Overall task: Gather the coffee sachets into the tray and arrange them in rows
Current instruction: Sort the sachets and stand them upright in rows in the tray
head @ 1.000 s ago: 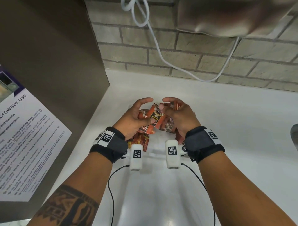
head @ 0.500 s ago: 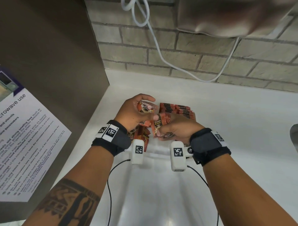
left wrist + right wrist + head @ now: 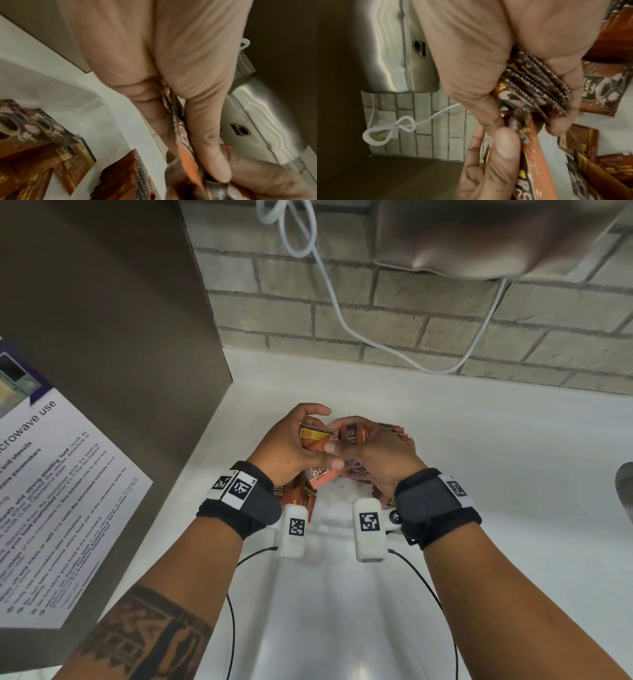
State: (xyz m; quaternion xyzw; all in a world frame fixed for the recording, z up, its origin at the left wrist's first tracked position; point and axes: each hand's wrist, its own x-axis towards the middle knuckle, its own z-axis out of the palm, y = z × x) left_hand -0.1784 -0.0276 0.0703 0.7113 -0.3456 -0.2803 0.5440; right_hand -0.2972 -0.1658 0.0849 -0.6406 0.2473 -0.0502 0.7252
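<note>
While both hands work together just above the white tray [image 3: 329, 529], the step in hand looks like squaring a bundle of sachets before laying it down as a row. The right hand [image 3: 383, 453] has its fingers and thumb curled round a fanned stack of coffee sachets [image 3: 537, 86], their serrated edges lined up side by side in the palm. The left hand [image 3: 287, 446] pinches a single orange sachet [image 3: 185, 148] between thumb and fingers, and in the right wrist view that sachet's end touches the near end of the stack. To do this well, I would judge that the left grip should feed its sachet flat against the face of the stack, printed side matching the others, while the right thumb eases only enough to admit it; loosen more and the fan may spill. More sachets lie loose and overlapping in the tray below [image 3: 56, 159], and a neat row of them stands edge-up at the tray's far side [image 3: 394, 431], so the bundle probably belongs beside that row. Tapping the serrated edges level on the tray floor before release should keep the row straight. The tray itself sits on the white counter [image 3: 496, 446], near the brick wall [image 3: 445, 313].
</note>
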